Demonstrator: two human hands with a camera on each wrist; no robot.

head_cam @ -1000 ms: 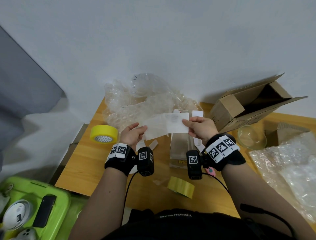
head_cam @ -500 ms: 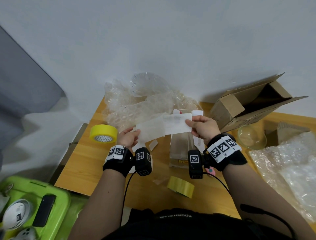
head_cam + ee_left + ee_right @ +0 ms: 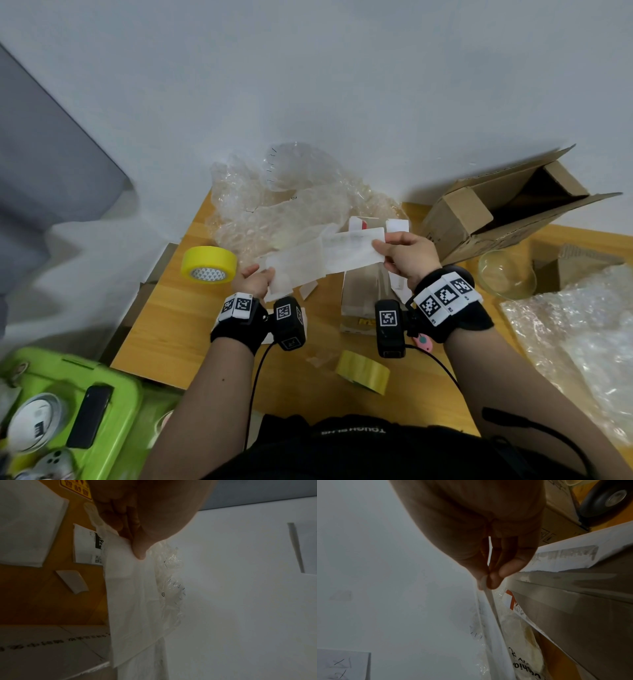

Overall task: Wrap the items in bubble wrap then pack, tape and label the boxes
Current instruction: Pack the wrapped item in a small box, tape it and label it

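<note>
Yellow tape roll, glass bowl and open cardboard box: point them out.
Yellow tape roll [image 3: 209,263]: head view, its outer band.
Glass bowl [image 3: 506,274]: head view, its clear wall.
Open cardboard box [image 3: 455,219]: head view, its near end flap.

Green bin [image 3: 113,394] w/ black phone [image 3: 89,416], lower left; grey wall [image 3: 308,85] behind

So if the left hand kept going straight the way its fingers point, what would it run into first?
Probably the heap of bubble wrap at the back of the table. The left hand, pinching the label's backing sheet, points towards it; depth is unclear.
</note>
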